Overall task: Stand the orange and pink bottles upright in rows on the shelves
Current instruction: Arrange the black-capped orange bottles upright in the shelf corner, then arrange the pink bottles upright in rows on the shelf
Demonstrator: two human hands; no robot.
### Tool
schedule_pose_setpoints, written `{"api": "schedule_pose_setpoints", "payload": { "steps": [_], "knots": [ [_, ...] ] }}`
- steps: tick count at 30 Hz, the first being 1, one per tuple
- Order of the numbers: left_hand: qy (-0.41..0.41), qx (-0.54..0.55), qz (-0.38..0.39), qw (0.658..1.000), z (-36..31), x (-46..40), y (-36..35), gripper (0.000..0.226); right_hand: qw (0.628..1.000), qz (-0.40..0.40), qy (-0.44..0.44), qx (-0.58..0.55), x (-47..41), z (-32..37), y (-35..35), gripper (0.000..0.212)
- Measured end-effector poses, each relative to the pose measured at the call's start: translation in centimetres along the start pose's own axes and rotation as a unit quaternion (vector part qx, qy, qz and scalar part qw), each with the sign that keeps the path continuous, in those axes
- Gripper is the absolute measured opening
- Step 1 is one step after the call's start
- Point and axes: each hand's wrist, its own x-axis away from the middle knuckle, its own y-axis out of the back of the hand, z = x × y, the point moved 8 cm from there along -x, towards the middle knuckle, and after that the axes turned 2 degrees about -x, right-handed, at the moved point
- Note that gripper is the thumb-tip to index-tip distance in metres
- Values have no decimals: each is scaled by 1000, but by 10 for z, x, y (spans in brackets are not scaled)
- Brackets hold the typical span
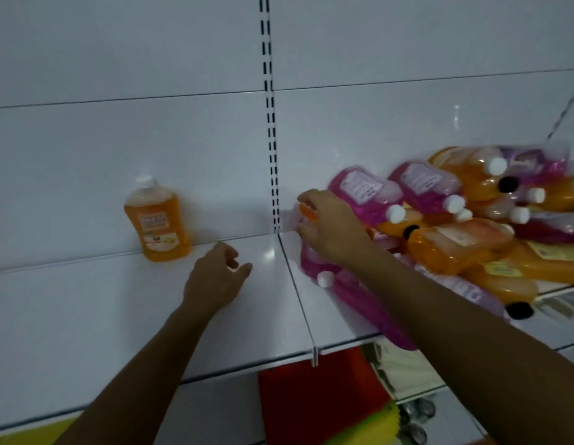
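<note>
Head view, the only one. I took the slotted upright (272,175) at the back of the white shelf (118,300) as my landmark.

Left of the upright, against the back panel: one orange bottle (158,220) stood upright, cap up, alone. No row yet; I judged the task barely begun.

Right of the upright: a loose heap of pink and orange bottles (471,226) lay on their sides, overlapping, caps pointing forward and left. A pink bottle (359,303) at the near edge of the heap hung partly over the shelf lip.

Right hand (330,226) sat just right of the upright, fingers curled round something orange (308,213) at the heap's left end. I read it as an orange bottle, but the hand and blur hid its outline, and I could not tell whether it was free of the heap.

Left hand (215,281) hovered left of the upright, in front of the standing bottle, fingers loosely curled, holding nothing.

Risks as I judged them:
- Pulling the gripped item out could shift its neighbours; the overhanging pink bottle looked likeliest to drop off the front.
- The bottles looked smooth-sided; a grip near one end might slip.
- A swing leftward past the upright could knock the lone standing bottle over.
- The idle left hand lay in that path.
</note>
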Motion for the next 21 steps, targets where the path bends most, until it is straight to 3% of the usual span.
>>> {"api": "schedule_pose_setpoints", "payload": {
  "steps": [6,9,11,15,21],
  "knots": [
    [-89,45,42,994,-101,20,-43,44,997,-20,-36,67,47,-48,66,48],
    [-132,63,32,989,-134,22,-47,36,994,-55,-61,66,58,-66,90,47],
    [-153,72,23,985,-149,16,-48,33,992,-78,-72,65,60,-73,102,48],
    [-158,60,10,986,-158,-8,-53,48,988,-91,-95,81,57,-84,107,50],
    [-196,86,12,977,-185,-45,-55,50,983,-41,-157,88,44,-94,92,67]
  ]
}}
